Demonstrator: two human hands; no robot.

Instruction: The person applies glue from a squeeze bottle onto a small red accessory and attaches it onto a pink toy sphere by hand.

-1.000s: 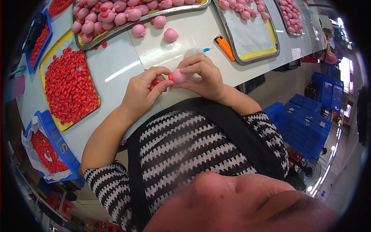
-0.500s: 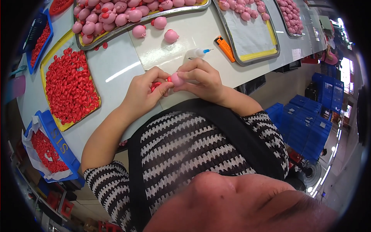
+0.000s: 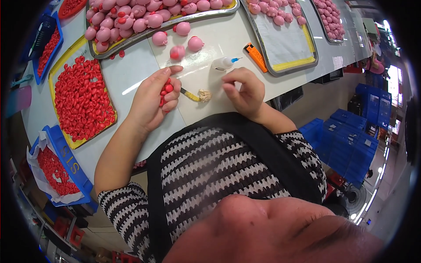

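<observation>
My left hand (image 3: pixel 154 97) curls its lower fingers around several small red pieces (image 3: pixel 166 90), index finger stretched out. A slightly blurred pink ball with a red piece on it (image 3: pixel 177 53) lies just beyond that fingertip, close to three similar pink balls (image 3: pixel 194 43). My right hand (image 3: pixel 244 91) is half curled with thumb and index apart, holding nothing. Just beyond it lies a clear bottle with a blue needle tip (image 3: pixel 223 63). Between my hands are a thin yellow-and-black tool (image 3: pixel 190 95) and a crumpled beige lump (image 3: pixel 205 95).
A metal tray (image 3: pixel 144 31) heaped with pink balls stands at the back. Left are a yellow-lined tray of red pieces (image 3: pixel 83 98) and a blue bin (image 3: pixel 72 164). An orange utility knife (image 3: pixel 255 57) lies beside another tray (image 3: pixel 294 66). Blue crates (image 3: pixel 344 136) stand right.
My hands have moved apart. The pink ball they held between them has left my fingers and is now on the table beyond my left hand. The red pieces stay in that hand.
</observation>
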